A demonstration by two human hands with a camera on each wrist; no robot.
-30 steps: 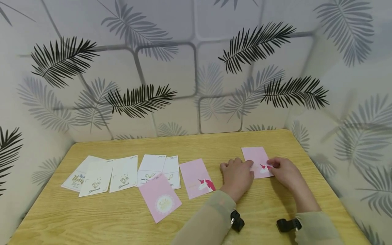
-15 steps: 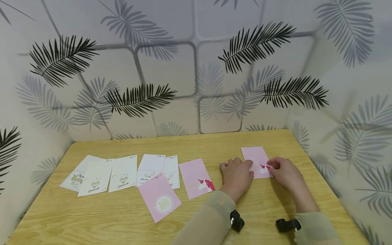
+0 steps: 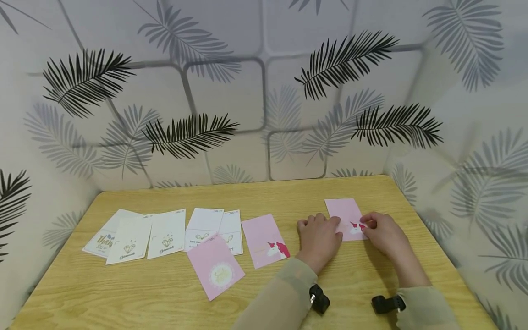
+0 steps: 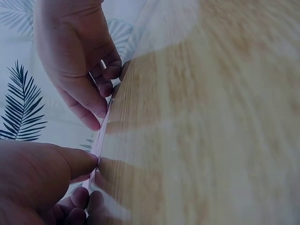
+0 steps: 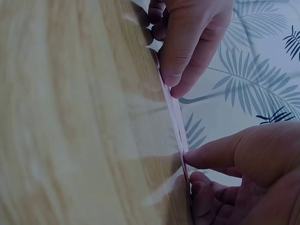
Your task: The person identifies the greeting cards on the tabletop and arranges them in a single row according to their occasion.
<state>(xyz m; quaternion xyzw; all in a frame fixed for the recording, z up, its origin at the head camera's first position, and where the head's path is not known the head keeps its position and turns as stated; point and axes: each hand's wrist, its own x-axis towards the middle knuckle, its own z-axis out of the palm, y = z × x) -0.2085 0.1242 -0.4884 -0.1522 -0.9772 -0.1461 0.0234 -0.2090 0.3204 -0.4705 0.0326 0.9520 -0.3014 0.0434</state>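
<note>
A pink card [image 3: 344, 209] with a red-maned unicorn lies flat at the right of the table. My left hand [image 3: 319, 240] holds its left edge between thumb and index finger, with the other fingers curled on the wood. On the opposite edge my right hand [image 3: 385, 233] pinches the card near the unicorn's mane. The left wrist view shows the card edge-on as a thin pink strip [image 4: 99, 138] between both hands. In the right wrist view, a fingertip [image 5: 190, 157] of the right hand touches the card.
Left of my hands lie another pink unicorn card [image 3: 261, 233] and a pink card with a round white badge [image 3: 212, 261]. White cards [image 3: 167, 229], several in all, spread farther left. A leaf-patterned wall [image 3: 247, 105] borders the wooden table [image 3: 165, 293].
</note>
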